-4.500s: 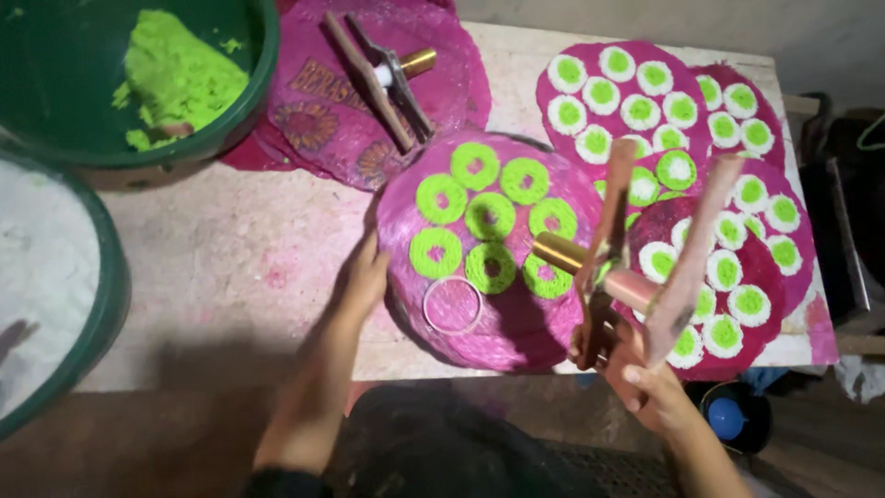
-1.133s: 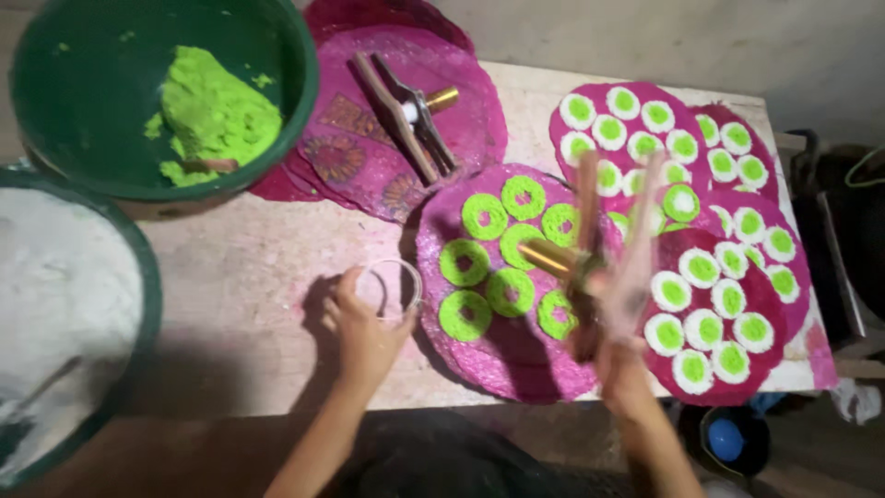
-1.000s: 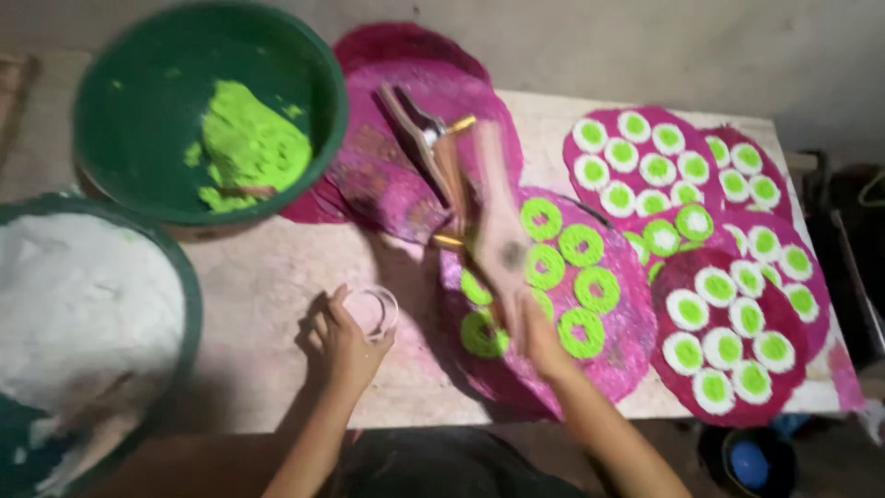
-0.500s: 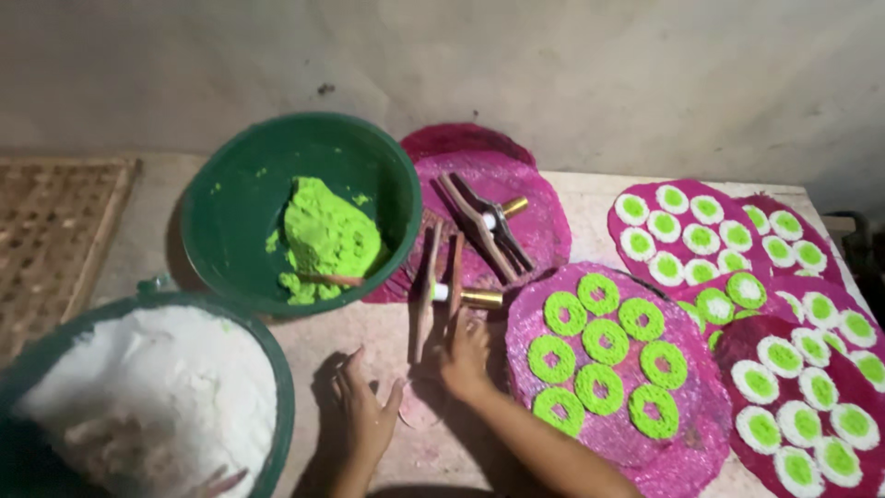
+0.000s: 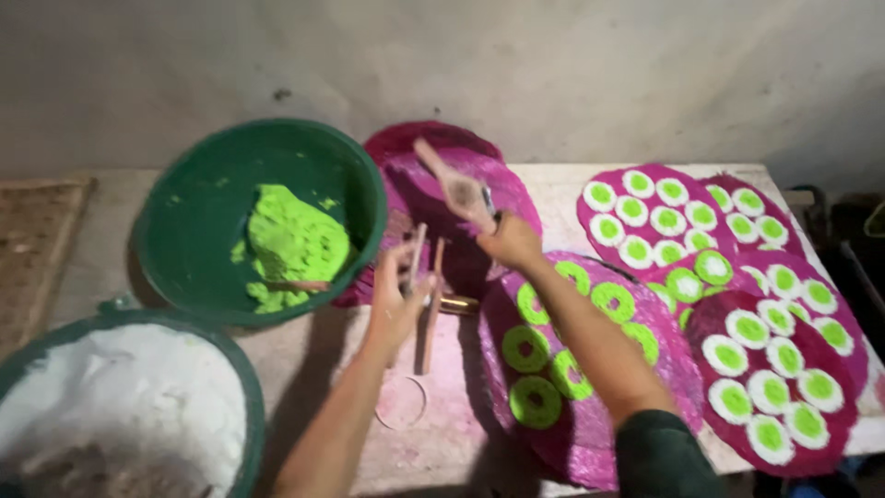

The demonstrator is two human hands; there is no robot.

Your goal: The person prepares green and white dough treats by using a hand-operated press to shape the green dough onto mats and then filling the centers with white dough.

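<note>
My left hand [image 5: 398, 293] fingers are clamping a hinged wooden press [image 5: 426, 288]; my right hand [image 5: 510, 242] is gripping another wooden press [image 5: 454, 184] over the table's [image 5: 562, 184] far-edge magenta woven mat [image 5: 516, 198].

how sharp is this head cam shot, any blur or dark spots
Head view: soft overall, with motion blur on the right hand and the wooden press it grips; the left hand is blurred too. Light is dim and even, the wall grey, and no glare.
</note>
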